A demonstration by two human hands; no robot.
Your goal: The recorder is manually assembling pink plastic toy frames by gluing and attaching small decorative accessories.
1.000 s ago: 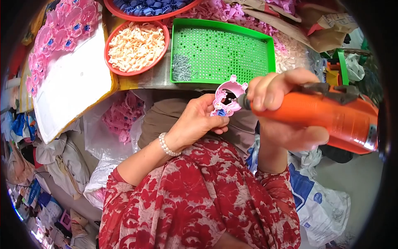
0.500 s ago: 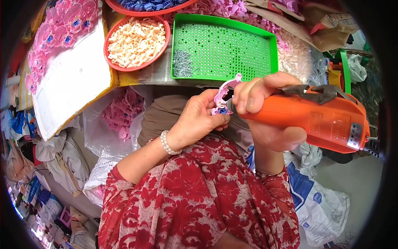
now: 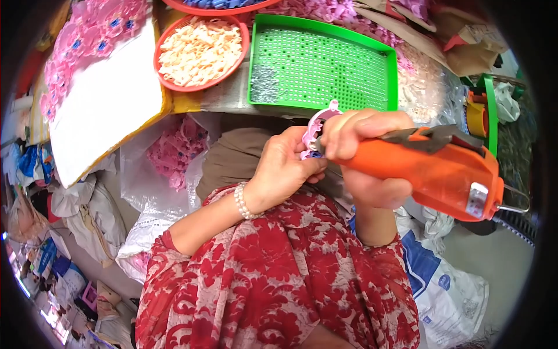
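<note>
My left hand (image 3: 283,167), with a pearl bracelet at the wrist, pinches a curved pink plastic part (image 3: 314,127) above my lap. A small dark blue piece (image 3: 315,155) sits at the part's lower end, near my fingertips. Wrapped around the front of an orange electric screwdriver (image 3: 427,168), my right hand (image 3: 363,139) holds it nearly level. The tool's nose points left at the pink part, close to the blue piece. My right fingers hide the upper side of the part, and the bit's tip cannot be made out.
Beyond my hands a green perforated tray (image 3: 325,105) holds small screws (image 3: 264,84). Left of it stands a red basket (image 3: 245,46) of cream pieces. Pink assemblies (image 3: 96,41) lie on a white board (image 3: 110,110). A clear bag (image 3: 132,168) with pink parts hangs below.
The screwdriver's rear end has dipped and come slightly left, and its body has rolled a little. My left hand keeps its pinch on the pink part. The whole view has shifted slightly.
</note>
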